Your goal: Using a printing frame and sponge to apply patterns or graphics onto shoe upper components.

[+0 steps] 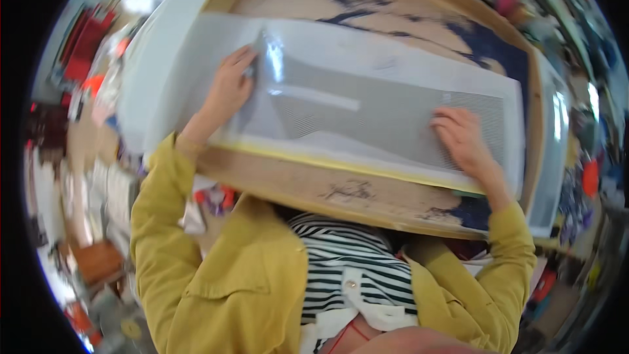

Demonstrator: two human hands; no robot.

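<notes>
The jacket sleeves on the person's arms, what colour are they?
Mustard yellow sleeves, clearest in the head view.

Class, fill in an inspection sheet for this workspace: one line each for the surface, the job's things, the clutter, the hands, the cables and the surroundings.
Surface: wooden board with dark ink stains, edged by a white frame.
Job's things: translucent sheet with fine striped patches, lying flat on the board; a glossy fold is raised near its left end.
Clutter: nothing seen on the board beside the sheet.
Hands: left hand rests on the sheet by the raised fold; right hand presses flat on the sheet's right part.
Cables: nothing seen.
Surroundings: blurred, colourful items on both sides; a wooden stool at lower left.
</notes>
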